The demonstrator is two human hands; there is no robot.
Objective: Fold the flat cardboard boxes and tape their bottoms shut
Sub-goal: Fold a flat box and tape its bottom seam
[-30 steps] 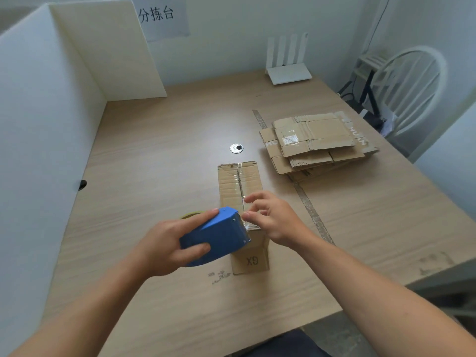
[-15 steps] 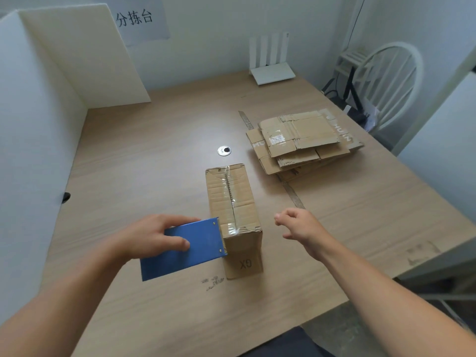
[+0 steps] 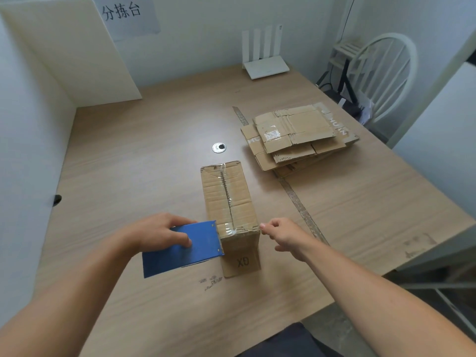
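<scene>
We are gripping blue tape dispenser [image 3: 185,249] in left hand [image 3: 157,234], fingers wrapped over its top, its front edge touching near left side of folded box [image 3: 229,202]; right hand [image 3: 283,238] hovering just beside box's near right corner, fingers loosely curled, grasping nothing. Box sitting on counter [image 3: 128,155], bottom up, clear tape running along seam and over near edge. We are judging this box nearly done. Stack of flat boxes [image 3: 298,137] waiting far right, so most of task remaining.
</scene>
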